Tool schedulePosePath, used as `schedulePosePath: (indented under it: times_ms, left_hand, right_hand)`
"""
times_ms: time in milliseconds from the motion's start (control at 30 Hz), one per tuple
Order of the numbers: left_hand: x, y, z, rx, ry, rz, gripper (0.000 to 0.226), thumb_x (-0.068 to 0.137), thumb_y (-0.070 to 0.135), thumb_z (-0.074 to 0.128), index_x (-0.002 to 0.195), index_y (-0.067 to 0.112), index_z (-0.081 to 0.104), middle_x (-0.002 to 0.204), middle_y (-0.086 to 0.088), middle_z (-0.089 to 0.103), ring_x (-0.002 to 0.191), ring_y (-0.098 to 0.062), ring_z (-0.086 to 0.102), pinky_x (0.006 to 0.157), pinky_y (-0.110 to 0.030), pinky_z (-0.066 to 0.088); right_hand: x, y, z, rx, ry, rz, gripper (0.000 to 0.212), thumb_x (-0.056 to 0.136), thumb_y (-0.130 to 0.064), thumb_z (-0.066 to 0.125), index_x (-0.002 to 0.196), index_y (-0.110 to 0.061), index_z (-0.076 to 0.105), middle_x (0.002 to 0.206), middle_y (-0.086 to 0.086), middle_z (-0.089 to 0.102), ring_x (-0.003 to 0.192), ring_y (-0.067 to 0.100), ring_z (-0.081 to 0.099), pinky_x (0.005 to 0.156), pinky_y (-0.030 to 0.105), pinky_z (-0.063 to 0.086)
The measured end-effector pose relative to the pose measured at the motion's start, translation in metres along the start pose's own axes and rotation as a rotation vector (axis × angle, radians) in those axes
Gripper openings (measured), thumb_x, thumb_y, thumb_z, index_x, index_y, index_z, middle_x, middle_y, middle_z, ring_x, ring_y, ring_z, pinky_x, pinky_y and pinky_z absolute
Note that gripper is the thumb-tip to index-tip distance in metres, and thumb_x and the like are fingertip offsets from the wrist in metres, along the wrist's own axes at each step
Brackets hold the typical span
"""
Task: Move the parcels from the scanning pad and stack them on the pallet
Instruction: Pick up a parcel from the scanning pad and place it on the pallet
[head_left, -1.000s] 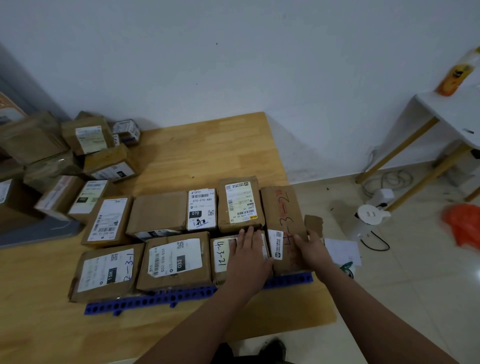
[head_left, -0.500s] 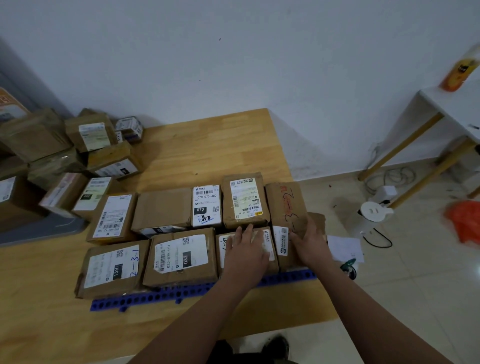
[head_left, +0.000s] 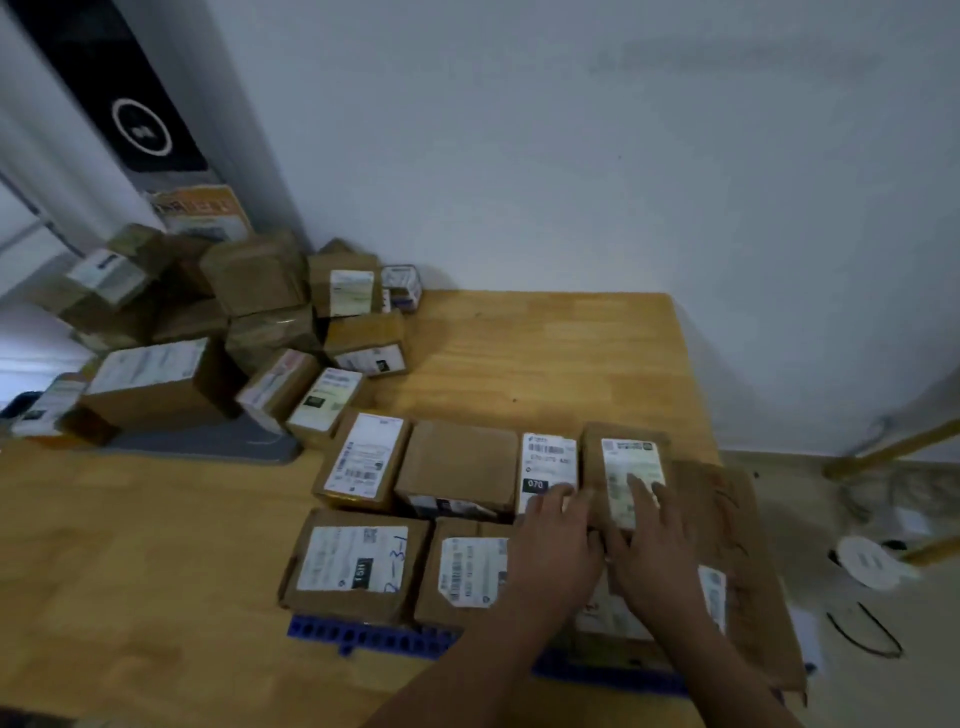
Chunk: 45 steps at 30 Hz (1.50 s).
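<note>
2 hands lay side by side, almost touching, over the near right part of the blue perforated plastic pallet (head_left: 363, 631). The left hand (head_left: 556, 551) and the right hand (head_left: 657, 558) were both flat, fingers straight, clamped on nothing. Under their palms sat a small brown cardboard parcel (head_left: 608, 616), mostly hidden. Just right of it lay a long flat brown parcel with marker writing (head_left: 737, 545). To the left, a brown box with blue marker strokes on its label (head_left: 358, 561) and another labelled brown box (head_left: 467, 571) filled the front row.

In the back row, the left fingertips (head_left: 561, 501) reached the white-labelled parcel marked 070 (head_left: 548, 457). The right fingertips (head_left: 638, 491) rested on the brown box with a pale label (head_left: 623, 452) beside it.

These cartons looked light and stiff, though their tape and glossy labels might slip. A hold on 2 opposite side walls would likely serve better than pressure from above. The flat parcel could flex, so its long edges seemed the place to take it.

Far left on the wooden surface (head_left: 545, 353), well apart from both hands, a heap of brown parcels (head_left: 254, 275) sat on and around the grey scanning pad (head_left: 208, 441), against the wall.
</note>
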<state>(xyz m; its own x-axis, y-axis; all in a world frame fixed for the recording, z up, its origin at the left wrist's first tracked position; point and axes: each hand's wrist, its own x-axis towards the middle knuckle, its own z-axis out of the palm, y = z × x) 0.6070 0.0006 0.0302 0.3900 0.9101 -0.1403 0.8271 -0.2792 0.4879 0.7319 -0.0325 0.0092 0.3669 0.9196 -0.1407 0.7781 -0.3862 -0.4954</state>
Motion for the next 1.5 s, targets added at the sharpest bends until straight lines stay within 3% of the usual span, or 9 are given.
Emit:
schedulePosePath:
  times_ms: [167,333,433,633,833,933,1000,1100,1500]
  left_hand:
    - [0.005,-0.067,-0.063,0.0,-0.027,-0.08,0.051,0.097,0.038,0.026,0.144,0.023,0.037,0.145,-0.003,0.042,0.127,-0.026,0.043,0.1,-0.041,0.04]
    - [0.012,-0.151,-0.119,-0.002,0.028,-0.194,0.051,0.097,0.035,0.032,0.146,0.023,0.036,0.147,-0.001,0.039,0.128,-0.027,0.043,0.101,-0.042,0.041]
    - [0.01,-0.195,-0.149,-0.052,0.097,-0.239,0.059,0.089,0.044,0.024,0.143,0.027,0.04,0.141,0.0,0.046,0.126,-0.028,0.046,0.1,-0.042,0.04]
    - [0.009,-0.261,-0.183,-0.088,0.064,-0.318,0.058,0.088,0.031,0.042,0.145,0.036,0.03,0.142,0.003,0.043,0.127,-0.022,0.04,0.101,-0.038,0.04]
    - [0.002,-0.269,-0.184,-0.151,-0.014,-0.402,0.061,0.091,0.021,0.044,0.148,0.034,0.027,0.15,0.003,0.032,0.133,-0.026,0.035,0.106,-0.044,0.036]
    - [-0.005,-0.27,-0.181,-0.15,0.007,-0.447,0.057,0.096,0.026,0.042,0.149,0.038,0.026,0.151,0.005,0.033,0.135,-0.023,0.034,0.107,-0.042,0.035]
    - [-0.013,-0.274,-0.18,-0.146,0.027,-0.482,0.056,0.097,0.028,0.044,0.149,0.037,0.027,0.151,0.007,0.032,0.136,-0.021,0.034,0.108,-0.04,0.035]
    - [-0.031,-0.29,-0.179,-0.149,0.076,-0.527,0.06,0.094,0.03,0.047,0.15,0.035,0.025,0.152,0.009,0.03,0.136,-0.02,0.033,0.108,-0.038,0.035]
    - [-0.027,-0.378,-0.209,-0.2,0.126,-0.465,0.058,0.092,0.03,0.048,0.146,0.033,0.029,0.147,0.008,0.037,0.13,-0.017,0.037,0.105,-0.032,0.037]
  right_hand:
    - [0.019,-0.09,0.03,0.076,-0.087,-0.066,0.056,0.1,-0.04,0.042,0.152,-0.025,0.026,0.158,0.005,0.025,0.142,0.029,0.027,0.114,0.045,0.029]
    - [0.03,-0.186,0.074,0.032,-0.11,-0.24,0.05,0.103,-0.034,0.031,0.149,-0.012,0.035,0.154,0.007,0.028,0.141,0.032,0.029,0.113,0.039,0.029]
    - [0.029,-0.248,0.093,-0.022,-0.096,-0.321,0.066,0.1,-0.048,0.006,0.148,-0.013,0.035,0.154,0.01,0.034,0.139,0.029,0.034,0.108,0.037,0.033]
    - [0.032,-0.304,0.129,-0.038,-0.236,-0.298,0.059,0.102,-0.036,0.04,0.153,-0.03,0.011,0.161,-0.001,0.011,0.148,0.02,0.016,0.117,0.032,0.022]
    - [0.04,-0.287,0.152,-0.105,-0.263,-0.374,0.062,0.074,-0.023,0.082,0.131,-0.016,0.06,0.13,0.016,0.06,0.112,0.041,0.062,0.086,0.053,0.055]
    - [0.041,-0.291,0.142,-0.175,-0.275,-0.443,0.052,0.084,-0.051,0.054,0.108,-0.009,0.072,0.1,0.016,0.072,0.078,0.034,0.073,0.057,0.04,0.06]
    - [0.037,-0.301,0.134,-0.11,-0.302,-0.467,0.068,0.092,-0.06,0.034,0.126,-0.009,0.062,0.122,0.014,0.065,0.1,0.027,0.07,0.078,0.029,0.057]
    - [0.03,-0.311,0.14,0.087,-0.386,-0.401,0.062,0.097,-0.038,0.05,0.151,-0.027,0.021,0.154,-0.001,0.03,0.138,0.016,0.037,0.111,0.024,0.031]
    - [0.018,-0.378,0.178,0.015,-0.536,-0.266,0.066,0.095,-0.02,0.052,0.151,-0.031,0.019,0.157,-0.003,0.022,0.144,0.02,0.025,0.114,0.03,0.028]
